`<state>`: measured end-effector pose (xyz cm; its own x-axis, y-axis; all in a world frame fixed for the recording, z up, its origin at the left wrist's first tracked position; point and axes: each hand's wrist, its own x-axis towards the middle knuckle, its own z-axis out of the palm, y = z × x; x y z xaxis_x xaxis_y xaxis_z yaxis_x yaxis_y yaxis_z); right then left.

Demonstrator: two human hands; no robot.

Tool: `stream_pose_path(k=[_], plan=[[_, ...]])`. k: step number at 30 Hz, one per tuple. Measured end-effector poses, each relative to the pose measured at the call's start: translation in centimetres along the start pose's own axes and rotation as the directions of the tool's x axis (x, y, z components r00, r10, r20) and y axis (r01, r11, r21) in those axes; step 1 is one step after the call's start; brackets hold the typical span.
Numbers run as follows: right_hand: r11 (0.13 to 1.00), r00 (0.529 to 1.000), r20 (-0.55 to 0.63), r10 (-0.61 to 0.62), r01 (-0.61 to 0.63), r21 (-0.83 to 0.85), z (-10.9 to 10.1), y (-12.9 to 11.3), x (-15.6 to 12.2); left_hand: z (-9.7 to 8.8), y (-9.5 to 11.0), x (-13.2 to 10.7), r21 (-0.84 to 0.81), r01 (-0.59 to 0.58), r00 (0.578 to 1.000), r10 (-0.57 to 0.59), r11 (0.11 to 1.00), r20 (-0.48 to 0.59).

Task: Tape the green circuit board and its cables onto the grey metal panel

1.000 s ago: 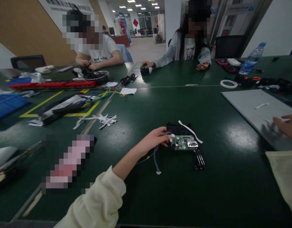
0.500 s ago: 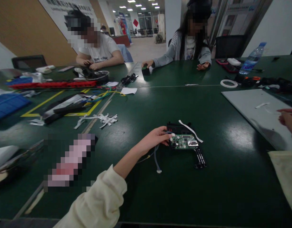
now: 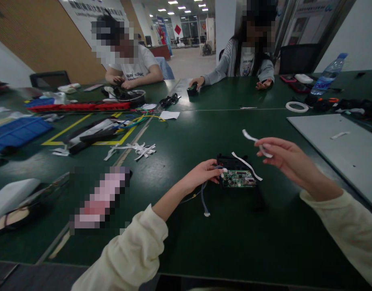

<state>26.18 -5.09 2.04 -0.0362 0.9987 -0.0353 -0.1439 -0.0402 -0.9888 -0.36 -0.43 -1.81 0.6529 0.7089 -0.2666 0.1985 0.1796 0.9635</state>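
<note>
My left hand (image 3: 207, 173) grips the left side of a black plastic frame (image 3: 230, 161) that carries a green circuit board (image 3: 238, 178). Grey cables (image 3: 204, 200) with a white plug hang down beside its fingers onto the table. Across the frame's top right lies a curled white strip (image 3: 248, 165). Pinched between the fingers of my right hand (image 3: 284, 159) is another white strip (image 3: 249, 136), held in the air to the right of the frame. The lower right part of the frame sits in shadow.
White strips (image 3: 143, 149) lie piled at centre left, near a pixelated pink item (image 3: 101, 198). A grey board (image 3: 334, 141) is at right, with a tape roll (image 3: 297, 106) and a water bottle (image 3: 329, 74) beyond. Blue bin (image 3: 19, 131) at left. Two people sit across the table.
My right hand has come in from the right edge, over the grey board, to beside the frame, now with a white strip in its fingers. My left hand keeps its grip; the view shifted slightly.
</note>
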Motion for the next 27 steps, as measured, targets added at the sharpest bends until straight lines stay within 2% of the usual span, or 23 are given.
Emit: stream_pose_path(k=[2,5,7,10,16,22,24,27], plan=[[0.999,0.980,0.197,0.039,-0.031,-0.043,4.3,-0.7,-0.2,0.0,-0.4,0.2,-0.020,-0.010,1.000,0.010,1.000,-0.011],[0.996,0.935,0.345,0.080,-0.061,-0.065,8.8,-0.6,-0.3,-0.1,-1.0,0.2,-0.027,-0.053,0.999,0.053,0.998,-0.008],[0.990,0.912,0.384,0.144,-0.132,-0.058,10.6,0.1,-0.2,-0.3,-1.2,0.1,-0.002,-0.072,0.997,0.072,0.997,-0.010],[0.964,0.870,0.422,0.254,-0.261,-0.042,11.7,1.3,0.1,-0.6,-1.3,-0.2,0.046,-0.075,0.997,0.076,0.996,-0.026],[0.907,0.797,0.437,0.416,-0.394,-0.145,11.6,1.3,0.2,-1.1,-2.0,0.1,0.090,-0.130,0.991,0.131,0.987,-0.013],[0.882,0.696,0.543,0.470,-0.384,-0.272,10.1,1.1,-0.2,-0.8,-2.0,0.6,-0.044,-0.067,0.998,0.066,0.997,-0.020],[0.899,0.713,0.549,0.437,-0.347,-0.266,8.7,0.3,-0.2,-0.6,-1.6,0.6,-0.079,-0.031,0.999,0.030,0.996,-0.017],[0.927,0.829,0.418,0.372,-0.306,-0.218,4.6,-1.7,0.4,-0.4,-1.0,0.6,-0.066,0.024,0.999,-0.026,0.998,-0.020]])
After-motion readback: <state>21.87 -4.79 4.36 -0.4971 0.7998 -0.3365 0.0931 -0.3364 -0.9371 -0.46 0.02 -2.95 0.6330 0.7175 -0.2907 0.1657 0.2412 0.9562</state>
